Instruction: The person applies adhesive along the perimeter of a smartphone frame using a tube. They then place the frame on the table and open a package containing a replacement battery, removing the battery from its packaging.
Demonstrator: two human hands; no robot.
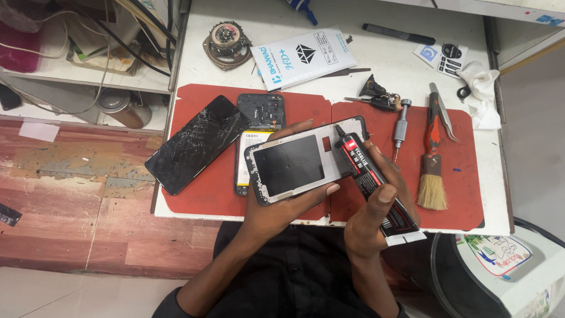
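A cracked black screen [197,143] lay at the left of the red mat [200,194], just beside an opened phone body [259,126] with its battery showing. The left hand [276,206] cradled a phone frame [300,162] from below, above the mat's middle, fingers curled around its edges and a thumb laid along its lower side. The right hand [371,218] pinched a black glue tube [374,179] between thumb and fingers, the nozzle touching the frame's upper right corner. Further right on the mat lay a small screwdriver [401,123], a brush [432,171] and tweezers [444,112], well apart from both hands
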